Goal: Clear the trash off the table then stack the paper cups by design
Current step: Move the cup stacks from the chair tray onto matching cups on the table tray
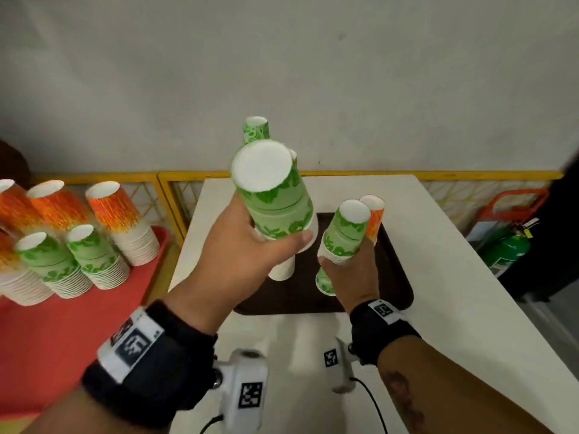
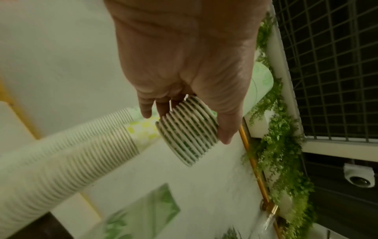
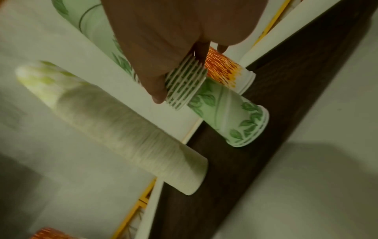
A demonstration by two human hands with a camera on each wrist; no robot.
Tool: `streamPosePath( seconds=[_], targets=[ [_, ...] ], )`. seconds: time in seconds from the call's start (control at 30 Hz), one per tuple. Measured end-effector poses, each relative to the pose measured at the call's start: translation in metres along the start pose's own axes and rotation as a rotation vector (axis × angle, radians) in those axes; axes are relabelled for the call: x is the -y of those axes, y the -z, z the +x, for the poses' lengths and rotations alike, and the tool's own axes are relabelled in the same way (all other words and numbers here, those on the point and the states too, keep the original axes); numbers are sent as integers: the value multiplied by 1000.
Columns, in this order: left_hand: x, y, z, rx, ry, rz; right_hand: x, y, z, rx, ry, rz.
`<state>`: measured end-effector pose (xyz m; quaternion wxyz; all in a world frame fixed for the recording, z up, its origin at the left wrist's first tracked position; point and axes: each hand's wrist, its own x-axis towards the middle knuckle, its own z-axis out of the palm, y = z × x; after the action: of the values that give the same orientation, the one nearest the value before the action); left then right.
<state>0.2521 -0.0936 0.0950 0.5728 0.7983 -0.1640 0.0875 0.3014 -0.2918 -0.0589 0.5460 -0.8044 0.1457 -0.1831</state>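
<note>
Fingers (image 1: pixel 300 238) of the left hand (image 1: pixel 238 261) are gripping a green cup stack (image 1: pixel 275 195) above the brown tray (image 1: pixel 398 286), bases tilting upward; the right hand (image 1: pixel 351 277) is grasping another green stack (image 1: pixel 344 236), standing upright.

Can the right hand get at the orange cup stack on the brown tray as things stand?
Probably not without letting go first. The right hand already grips a green cup stack, so its fingers are taken. The orange cup stack stands close behind it on the brown tray, with nothing between them.
</note>
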Motion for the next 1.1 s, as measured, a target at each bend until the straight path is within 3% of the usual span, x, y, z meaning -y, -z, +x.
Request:
streamPosePath(
  seconds=[0.17, 0.37, 0.57, 0.73, 1.1],
  targets=[
    [-15, -69, 45, -93, -29, 4, -32, -9, 17, 124, -63, -223],
    [4, -109, 74, -127, 35, 29, -56, -19, 21, 268, -186, -428],
    [40, -130, 90, -109, 157, 84, -57, -18, 25, 218, -221, -582],
    [74, -144, 91, -112, 298, 88, -61, -6, 23, 191, -158, -620],
    [109, -159, 71, -132, 310, 131, -60, 3, 29, 256, -162, -613]
  ],
)
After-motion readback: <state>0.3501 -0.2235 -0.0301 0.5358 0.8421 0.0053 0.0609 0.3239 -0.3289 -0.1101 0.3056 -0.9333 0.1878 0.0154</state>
